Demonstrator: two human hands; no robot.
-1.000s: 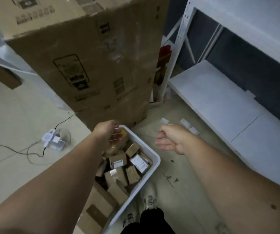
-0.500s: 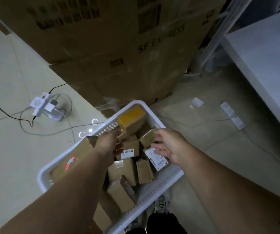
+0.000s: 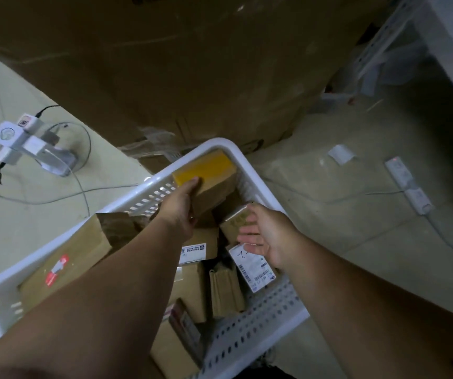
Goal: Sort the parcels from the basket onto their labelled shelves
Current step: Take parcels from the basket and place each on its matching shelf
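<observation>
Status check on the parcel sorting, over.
Left hand grips yellow-taped cardboard parcel in white plastic basket. Right hand open over small brown parcel. Nothing blocking.

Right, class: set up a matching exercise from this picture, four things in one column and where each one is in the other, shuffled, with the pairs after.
Things:
1. yellow-topped parcel
2. power strip
3. white basket
4. right hand

Places:
A. on the floor, right of the basket
B. on a small brown parcel
C. gripped by the left hand
D. below both arms, full of parcels

Pairs: 1-C, 2-A, 3-D, 4-B
</observation>
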